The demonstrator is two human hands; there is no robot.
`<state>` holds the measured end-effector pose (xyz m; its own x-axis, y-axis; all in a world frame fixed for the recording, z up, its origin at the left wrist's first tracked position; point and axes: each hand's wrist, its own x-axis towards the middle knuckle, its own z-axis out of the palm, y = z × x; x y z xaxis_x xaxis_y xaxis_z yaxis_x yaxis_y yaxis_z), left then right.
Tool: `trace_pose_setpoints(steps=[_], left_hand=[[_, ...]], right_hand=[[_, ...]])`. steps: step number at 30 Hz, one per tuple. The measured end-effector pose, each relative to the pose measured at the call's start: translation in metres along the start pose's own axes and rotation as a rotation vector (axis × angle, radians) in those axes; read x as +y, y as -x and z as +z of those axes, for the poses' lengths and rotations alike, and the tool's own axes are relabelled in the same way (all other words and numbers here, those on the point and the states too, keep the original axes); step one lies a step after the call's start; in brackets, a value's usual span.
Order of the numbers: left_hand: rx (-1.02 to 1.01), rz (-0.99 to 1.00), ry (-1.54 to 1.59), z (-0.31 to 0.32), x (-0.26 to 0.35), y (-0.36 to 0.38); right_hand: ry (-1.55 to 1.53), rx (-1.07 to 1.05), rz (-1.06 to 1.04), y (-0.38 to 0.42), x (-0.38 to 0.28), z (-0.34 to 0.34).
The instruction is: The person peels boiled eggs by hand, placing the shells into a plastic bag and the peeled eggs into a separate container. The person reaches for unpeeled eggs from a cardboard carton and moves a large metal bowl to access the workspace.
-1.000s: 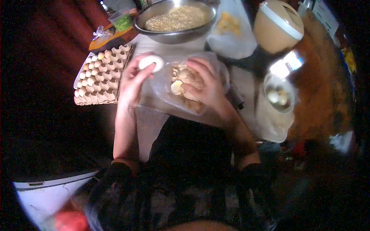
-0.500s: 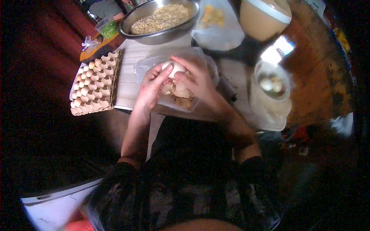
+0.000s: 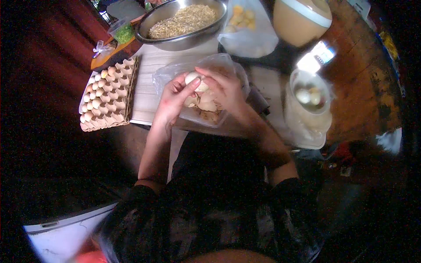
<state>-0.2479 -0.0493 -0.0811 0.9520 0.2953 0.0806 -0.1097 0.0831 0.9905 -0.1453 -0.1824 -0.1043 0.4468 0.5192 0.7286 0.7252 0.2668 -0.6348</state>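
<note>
Two hands meet over a clear plastic bag [image 3: 228,65] of eggshell pieces [image 3: 206,105], with a filled egg tray [image 3: 107,94] well to the left. Left hand [image 3: 173,98]: fingers curled closed around the peeled egg [image 3: 193,79], thumb tip pressing its upper side. Egg: held between both hands, above the shells, its long axis running roughly left to right. Right hand [image 3: 226,87]: fingertips pinched against the egg's right side. A lined bowl of peeled eggs [image 3: 309,94] stands apart, farther right.
</note>
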Motion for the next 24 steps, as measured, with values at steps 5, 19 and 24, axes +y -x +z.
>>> trace_pose_setpoints(steps=[5,19,24], left_hand=[[-0.033,0.065,-0.148,0.002,0.007,0.0],[0.075,-0.015,0.237,0.009,-0.011,-0.01],[0.046,0.065,0.156,0.015,-0.013,-0.011]], right_hand=[[0.048,0.035,0.028,0.0,0.002,0.001],[0.177,0.087,0.15,0.001,0.008,0.004],[0.108,0.157,0.201,0.0,0.003,0.003]])
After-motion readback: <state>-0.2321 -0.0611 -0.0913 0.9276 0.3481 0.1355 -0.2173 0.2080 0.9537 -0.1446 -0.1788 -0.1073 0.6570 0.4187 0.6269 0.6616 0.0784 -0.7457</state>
